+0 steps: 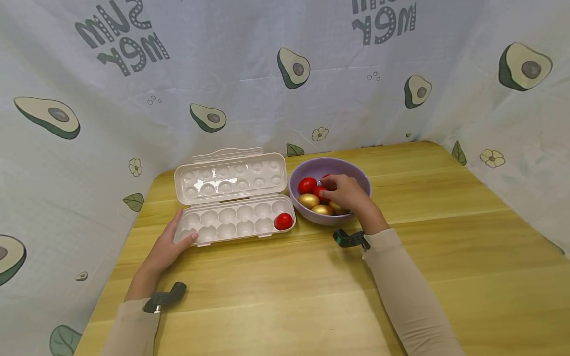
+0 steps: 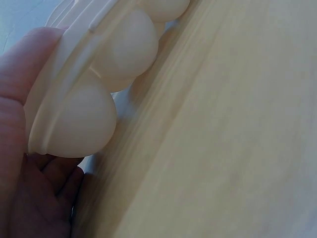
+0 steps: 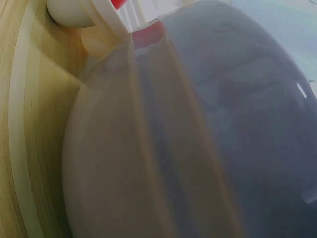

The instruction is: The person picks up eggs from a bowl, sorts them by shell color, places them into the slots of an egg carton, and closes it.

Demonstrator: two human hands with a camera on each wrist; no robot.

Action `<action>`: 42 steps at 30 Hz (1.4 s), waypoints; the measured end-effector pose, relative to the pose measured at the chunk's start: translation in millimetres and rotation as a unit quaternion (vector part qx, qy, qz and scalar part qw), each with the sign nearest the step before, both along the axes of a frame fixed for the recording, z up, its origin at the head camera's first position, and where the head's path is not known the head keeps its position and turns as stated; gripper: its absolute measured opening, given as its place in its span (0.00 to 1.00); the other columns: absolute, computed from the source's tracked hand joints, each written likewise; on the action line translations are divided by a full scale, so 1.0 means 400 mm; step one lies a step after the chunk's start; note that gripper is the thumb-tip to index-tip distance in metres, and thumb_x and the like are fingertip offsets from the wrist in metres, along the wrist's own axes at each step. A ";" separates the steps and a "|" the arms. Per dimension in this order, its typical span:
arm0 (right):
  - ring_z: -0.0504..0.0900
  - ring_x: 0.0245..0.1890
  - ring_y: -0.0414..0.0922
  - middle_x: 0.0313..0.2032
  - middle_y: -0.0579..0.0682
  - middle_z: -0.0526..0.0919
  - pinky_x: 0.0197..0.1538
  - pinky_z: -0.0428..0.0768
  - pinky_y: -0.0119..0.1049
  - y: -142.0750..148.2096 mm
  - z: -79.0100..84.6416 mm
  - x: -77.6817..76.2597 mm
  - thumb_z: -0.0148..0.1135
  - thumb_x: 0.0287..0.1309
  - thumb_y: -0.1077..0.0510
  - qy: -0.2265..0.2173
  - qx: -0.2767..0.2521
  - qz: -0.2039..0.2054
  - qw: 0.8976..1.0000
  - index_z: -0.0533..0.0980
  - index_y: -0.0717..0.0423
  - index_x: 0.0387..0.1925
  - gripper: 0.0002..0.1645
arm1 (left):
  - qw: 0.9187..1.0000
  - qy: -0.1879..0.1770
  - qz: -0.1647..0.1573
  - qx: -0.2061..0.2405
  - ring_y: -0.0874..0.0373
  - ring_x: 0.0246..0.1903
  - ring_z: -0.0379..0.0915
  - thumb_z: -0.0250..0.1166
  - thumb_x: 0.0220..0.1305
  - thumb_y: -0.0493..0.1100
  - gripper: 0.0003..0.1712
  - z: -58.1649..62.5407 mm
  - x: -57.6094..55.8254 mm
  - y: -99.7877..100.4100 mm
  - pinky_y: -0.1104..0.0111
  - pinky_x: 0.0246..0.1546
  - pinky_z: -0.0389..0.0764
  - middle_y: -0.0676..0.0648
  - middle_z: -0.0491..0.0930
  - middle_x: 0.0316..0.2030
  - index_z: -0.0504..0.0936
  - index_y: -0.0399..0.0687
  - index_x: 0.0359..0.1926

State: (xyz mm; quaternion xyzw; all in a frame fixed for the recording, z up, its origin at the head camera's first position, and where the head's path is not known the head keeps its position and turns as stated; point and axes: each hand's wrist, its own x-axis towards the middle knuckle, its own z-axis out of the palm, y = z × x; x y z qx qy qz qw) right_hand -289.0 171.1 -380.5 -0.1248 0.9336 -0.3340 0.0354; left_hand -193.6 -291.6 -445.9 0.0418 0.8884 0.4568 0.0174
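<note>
A pale plastic egg box (image 1: 236, 221) lies with its lid (image 1: 229, 179) swung back, and one red egg (image 1: 283, 221) sits in its front right hollow. My left hand (image 1: 171, 242) grips the box's left end, thumb over the rim and fingers beneath, as the left wrist view shows. Inside a purple bowl (image 1: 329, 221) are several red eggs (image 1: 307, 185) and golden eggs (image 1: 308, 200). My right hand (image 1: 349, 193) reaches into the bowl with bent fingers at the red eggs; whether it grips one is hidden. In the right wrist view, the bowl's side (image 3: 114, 163) fills most of the picture.
The wooden table (image 1: 276, 296) carries the box and bowl near its back edge, side by side and very close. Behind and beside the table hangs a white cloth (image 1: 249, 59) printed with avocados. Each wrist wears a dark camera strap (image 1: 166, 296).
</note>
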 end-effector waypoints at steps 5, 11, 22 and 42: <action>0.74 0.57 0.55 0.55 0.59 0.79 0.64 0.69 0.51 -0.002 -0.002 0.001 0.65 0.60 0.57 -0.007 0.015 0.003 1.000 0.75 0.61 0.58 0.26 | 1.000 0.001 0.001 -0.009 0.32 0.72 0.32 0.62 0.64 0.53 0.54 0.000 0.001 0.000 0.36 0.66 0.40 0.35 0.36 0.75 0.34 0.55 0.77; 0.72 0.55 0.56 0.55 0.58 0.78 0.62 0.70 0.52 -0.005 -0.003 0.002 0.66 0.59 0.57 -0.010 0.033 0.009 0.999 0.75 0.59 0.58 0.26 | 1.000 0.001 0.006 -0.018 0.33 0.72 0.32 0.62 0.64 0.55 0.54 0.002 0.001 -0.001 0.36 0.66 0.40 0.35 0.36 0.75 0.35 0.56 0.77; 0.72 0.55 0.56 0.54 0.59 0.78 0.64 0.68 0.52 -0.011 0.001 0.011 0.65 0.59 0.59 -0.034 0.069 0.015 0.997 0.73 0.59 0.60 0.27 | 1.000 -0.002 0.007 -0.021 0.31 0.71 0.33 0.62 0.64 0.55 0.54 -0.002 0.005 0.000 0.35 0.65 0.41 0.35 0.37 0.75 0.34 0.56 0.77; 0.72 0.54 0.56 0.52 0.59 0.79 0.62 0.70 0.52 -0.013 0.001 0.014 0.64 0.59 0.60 -0.017 0.073 0.013 0.997 0.74 0.60 0.58 0.25 | 1.000 0.001 0.005 -0.017 0.32 0.71 0.33 0.62 0.64 0.53 0.54 -0.003 0.002 -0.002 0.35 0.65 0.41 0.35 0.37 0.75 0.35 0.54 0.77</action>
